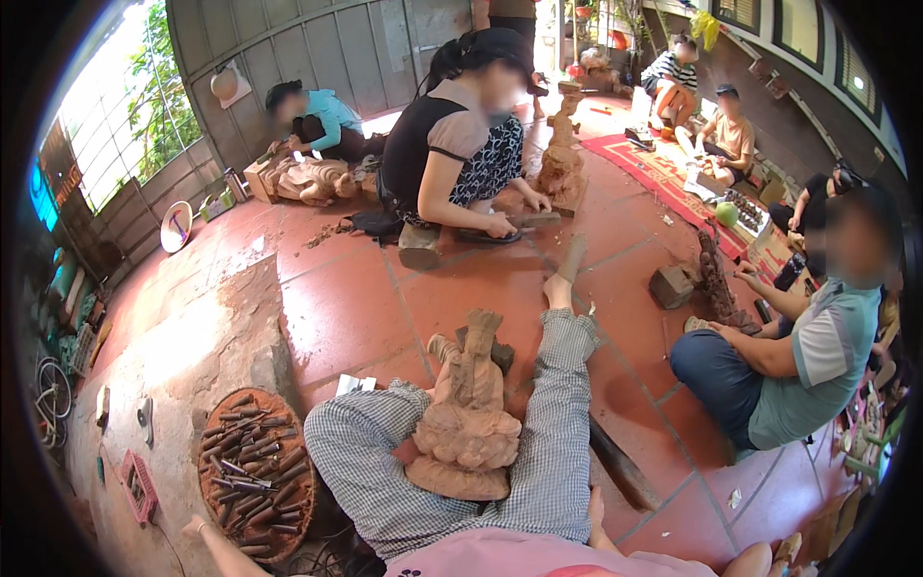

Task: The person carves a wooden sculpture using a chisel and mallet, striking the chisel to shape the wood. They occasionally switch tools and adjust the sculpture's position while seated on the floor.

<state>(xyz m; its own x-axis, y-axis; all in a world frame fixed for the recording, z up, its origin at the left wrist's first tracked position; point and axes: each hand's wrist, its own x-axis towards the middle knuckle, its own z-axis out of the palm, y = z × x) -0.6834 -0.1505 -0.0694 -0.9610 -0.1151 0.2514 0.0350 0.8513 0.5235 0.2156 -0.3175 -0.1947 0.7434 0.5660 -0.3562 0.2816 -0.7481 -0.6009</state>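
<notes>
A carved wooden figure (466,433) rests between my legs, its rounded, cloud-like lower part nearest me. My left hand (197,528), with a thin band at the wrist, reaches down by the left rim of a round basket (310,514). Several chisels (252,460) with wooden handles lie heaped in that basket. My left fingers are too small and foreshortened to read. Beside my right thigh a little of my right hand (597,514) shows, its fingers mostly hidden. Close to it lies a long dark wooden bar (620,464) on the tiles.
Ahead, a person (461,144) on a low block handles a tool. A person (798,337) sits at the right by a dark carving (713,279). Other people work farther back, some along a red mat (635,159). A pink plastic basket (138,489) lies at the left.
</notes>
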